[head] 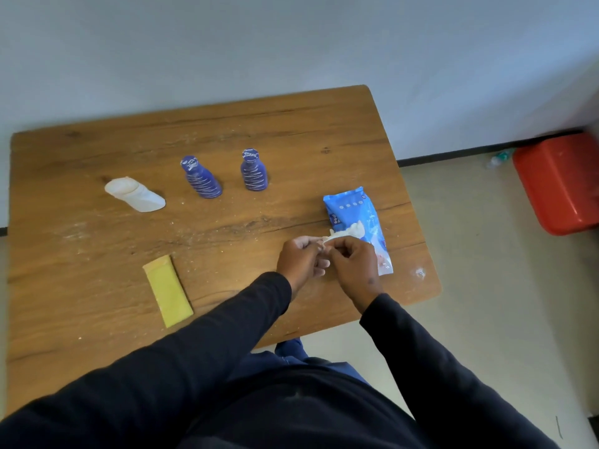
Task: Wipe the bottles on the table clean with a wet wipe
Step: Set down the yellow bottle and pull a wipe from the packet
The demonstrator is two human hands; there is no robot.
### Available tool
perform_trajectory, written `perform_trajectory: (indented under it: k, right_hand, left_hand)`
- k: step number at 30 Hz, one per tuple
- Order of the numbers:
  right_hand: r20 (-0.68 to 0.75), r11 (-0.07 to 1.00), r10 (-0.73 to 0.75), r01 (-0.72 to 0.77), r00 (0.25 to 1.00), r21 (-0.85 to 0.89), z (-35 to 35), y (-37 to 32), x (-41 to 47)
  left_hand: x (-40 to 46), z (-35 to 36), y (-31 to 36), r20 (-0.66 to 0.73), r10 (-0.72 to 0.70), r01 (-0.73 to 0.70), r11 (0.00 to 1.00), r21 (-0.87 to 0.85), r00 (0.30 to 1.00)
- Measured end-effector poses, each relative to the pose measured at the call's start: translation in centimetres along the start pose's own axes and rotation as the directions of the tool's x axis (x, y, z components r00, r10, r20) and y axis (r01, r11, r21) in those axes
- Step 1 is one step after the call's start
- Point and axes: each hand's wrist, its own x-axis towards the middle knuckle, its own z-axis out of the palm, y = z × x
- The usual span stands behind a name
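Two blue bottles with white swirls stand upright on the wooden table (97,254), one at the left (202,179) and one at the right (253,171). A white bottle (136,195) stands left of them. A blue wet-wipe pack (355,210) lies at the table's right side with a white wipe (346,233) sticking out of its opening. My left hand (299,262) and my right hand (351,264) meet just in front of the pack, and both pinch the near end of that wipe.
A flat yellow packet (168,291) lies near the table's front edge, left of my arms. White dust and crumbs speckle the tabletop. A red plastic stool (557,183) stands on the floor to the right, by the wall.
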Motion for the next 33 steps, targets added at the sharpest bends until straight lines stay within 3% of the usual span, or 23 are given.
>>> perform_trajectory:
  k: [5, 14, 19, 21, 25, 30, 33]
  right_hand:
    - [0.085, 0.998, -0.057, 0.059, 0.995, -0.020, 1.7, -2.1, 0.1]
    - [0.254, 0.978, -0.159, 0.187, 0.954, -0.091, 5.2, -4.1, -0.9]
    - [0.112, 0.950, -0.278, 0.291, 0.954, -0.118, 6.4, -5.8, -1.5]
    - [0.248, 0.922, -0.339, 0.373, 0.908, -0.101, 6.8, -6.4, -1.1]
    - [0.587, 0.883, -0.342, 0.465, 0.734, -0.068, 8.1, -7.5, -0.3]
    - [0.570, 0.886, -0.346, 0.459, 0.745, -0.062, 11.4, -9.2, -1.3]
    - [0.569, 0.941, -0.302, 0.335, 0.765, 0.048, 13.1, -11.2, -2.8]
  left_hand:
    - [-0.5, -2.8, 1.2, -0.025, 0.026, -0.029, 0.992, -0.124, 0.999]
    - [-1.4, -8.0, 2.3, -0.063, 0.063, -0.070, 0.991, -0.116, 0.996]
    - [-2.6, -10.8, 2.1, -0.054, 0.096, -0.099, 0.994, -0.055, 0.994]
    - [-3.6, -11.8, 2.4, -0.020, 0.130, -0.130, 0.991, -0.012, 0.991]
    - [-6.0, -14.5, 3.6, 0.011, 0.204, -0.204, 0.979, 0.013, 0.979]
    - [-8.3, -19.0, 4.6, -0.193, 0.249, -0.279, 0.949, -0.144, 0.949]
    - [-9.3, -21.2, 4.0, -0.234, 0.249, -0.296, 0.935, -0.197, 0.940]
